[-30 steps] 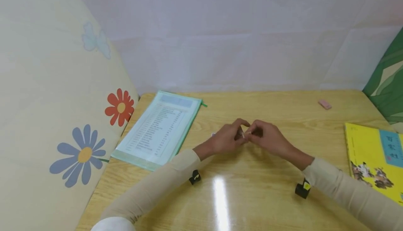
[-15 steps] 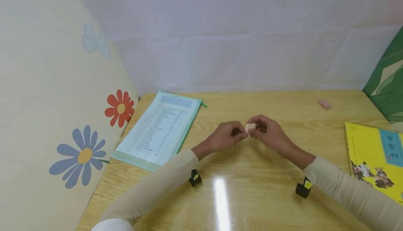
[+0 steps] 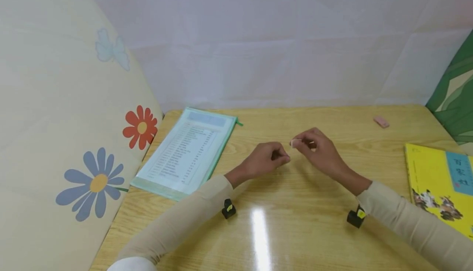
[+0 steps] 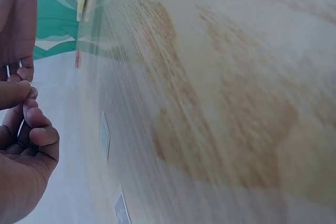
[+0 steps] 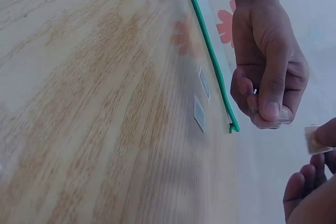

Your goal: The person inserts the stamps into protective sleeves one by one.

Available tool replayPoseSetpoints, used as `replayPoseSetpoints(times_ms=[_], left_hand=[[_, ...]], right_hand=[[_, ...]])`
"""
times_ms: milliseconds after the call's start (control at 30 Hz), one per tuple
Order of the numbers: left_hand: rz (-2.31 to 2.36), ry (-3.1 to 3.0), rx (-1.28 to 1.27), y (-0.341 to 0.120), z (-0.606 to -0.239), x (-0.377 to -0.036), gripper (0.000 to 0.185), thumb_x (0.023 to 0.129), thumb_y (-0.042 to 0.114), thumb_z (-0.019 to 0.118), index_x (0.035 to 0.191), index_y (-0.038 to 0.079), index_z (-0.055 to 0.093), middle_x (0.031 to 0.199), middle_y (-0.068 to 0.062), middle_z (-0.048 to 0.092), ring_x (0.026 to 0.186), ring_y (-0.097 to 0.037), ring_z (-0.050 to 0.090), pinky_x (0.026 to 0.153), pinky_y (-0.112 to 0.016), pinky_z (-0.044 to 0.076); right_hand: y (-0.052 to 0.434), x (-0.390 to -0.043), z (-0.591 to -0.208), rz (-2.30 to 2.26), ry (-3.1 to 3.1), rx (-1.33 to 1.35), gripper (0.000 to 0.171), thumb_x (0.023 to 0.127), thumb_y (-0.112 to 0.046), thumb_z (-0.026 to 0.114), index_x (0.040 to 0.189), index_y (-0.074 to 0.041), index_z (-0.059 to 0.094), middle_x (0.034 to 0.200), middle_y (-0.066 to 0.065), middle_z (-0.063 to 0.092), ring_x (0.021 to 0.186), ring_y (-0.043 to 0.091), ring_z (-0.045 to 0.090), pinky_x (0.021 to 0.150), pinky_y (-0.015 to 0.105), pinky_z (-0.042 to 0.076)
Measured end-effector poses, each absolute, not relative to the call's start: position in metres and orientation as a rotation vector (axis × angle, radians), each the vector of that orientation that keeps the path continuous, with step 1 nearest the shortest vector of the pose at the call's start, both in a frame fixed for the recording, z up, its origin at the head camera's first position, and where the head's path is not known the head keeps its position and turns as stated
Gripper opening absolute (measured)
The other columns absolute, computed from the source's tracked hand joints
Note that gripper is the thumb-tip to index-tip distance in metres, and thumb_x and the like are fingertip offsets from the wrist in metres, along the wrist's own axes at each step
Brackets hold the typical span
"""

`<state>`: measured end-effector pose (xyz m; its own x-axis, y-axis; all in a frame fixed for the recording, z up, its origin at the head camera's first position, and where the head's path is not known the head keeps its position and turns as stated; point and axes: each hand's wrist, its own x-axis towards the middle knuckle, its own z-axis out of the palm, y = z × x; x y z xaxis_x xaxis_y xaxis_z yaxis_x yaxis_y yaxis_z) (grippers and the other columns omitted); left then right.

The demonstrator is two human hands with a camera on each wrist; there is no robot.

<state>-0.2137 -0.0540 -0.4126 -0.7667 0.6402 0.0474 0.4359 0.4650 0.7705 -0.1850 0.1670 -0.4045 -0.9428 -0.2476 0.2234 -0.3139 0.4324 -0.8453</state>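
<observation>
My left hand pinches a small clear piece between thumb and fingers, best seen in the right wrist view. Beside it, slightly higher in the head view, my right hand pinches a small pale square piece with a tan middle. A narrow gap separates the two hands' fingertips, and both hands are raised over the wooden table. Two small white-edged squares, one near the other, lie flat on the tabletop; the left hand hides them in the head view.
On the left lies a green-edged clear folder with a printed list inside. A pink eraser sits at the back right, and a yellow book rests along the right side. A pale cloth wall borders the table's far edge.
The fingertips of both hands were together and have come apart. My right hand has moved up and away with the pale square; my left hand has stayed nearly in place.
</observation>
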Motion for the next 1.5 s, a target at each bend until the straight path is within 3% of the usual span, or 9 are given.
replayPoseSetpoints(times_ms=[133,300,567,1167,1500], left_hand=[[1.195,2.475,0.936,-0.054,-0.414,-0.215,0.01,0.101,0.025,0.065,0.096,0.016,0.068,0.083,0.005,0.065,0.067,-0.011,0.057,0.058,-0.025,0.048],[1.198,2.489,0.94,-0.054,-0.415,-0.216,0.01,0.1,0.024,0.066,0.096,0.015,0.069,0.082,0.005,0.065,0.066,-0.01,0.057,0.058,-0.025,0.048],[1.202,2.488,0.918,-0.054,-0.415,-0.215,0.011,0.1,0.024,0.066,0.096,0.015,0.068,0.083,0.004,0.065,0.068,-0.01,0.057,0.058,-0.025,0.049],[1.242,2.476,0.908,-0.056,-0.414,-0.213,0.014,0.101,0.027,0.065,0.092,0.016,0.067,0.08,-0.001,0.065,0.065,-0.011,0.056,0.057,-0.025,0.047],[1.243,2.48,0.896,-0.057,-0.414,-0.211,0.015,0.101,0.027,0.065,0.092,0.015,0.067,0.078,0.001,0.064,0.064,-0.012,0.055,0.056,-0.025,0.046]], right_hand=[[0.165,-0.183,-0.402,1.545,-2.58,0.562,0.021,0.102,-0.035,0.062,0.113,-0.019,0.067,0.106,-0.001,0.064,0.091,0.017,0.06,0.078,0.041,0.051],[0.162,-0.179,-0.396,1.51,-2.596,0.582,0.017,0.101,-0.027,0.064,0.111,-0.014,0.065,0.1,0.001,0.067,0.086,0.019,0.063,0.071,0.036,0.051],[0.164,-0.181,-0.403,1.451,-2.617,0.562,0.018,0.099,-0.034,0.066,0.108,-0.018,0.065,0.097,-0.004,0.067,0.084,0.015,0.063,0.069,0.033,0.052],[0.162,-0.184,-0.405,1.286,-2.568,0.689,0.008,0.1,-0.022,0.067,0.105,-0.016,0.064,0.09,-0.006,0.065,0.078,0.01,0.06,0.068,0.028,0.051],[0.162,-0.183,-0.401,1.238,-2.586,0.733,0.009,0.1,-0.023,0.066,0.105,-0.016,0.065,0.092,-0.007,0.065,0.079,0.009,0.059,0.068,0.029,0.05]])
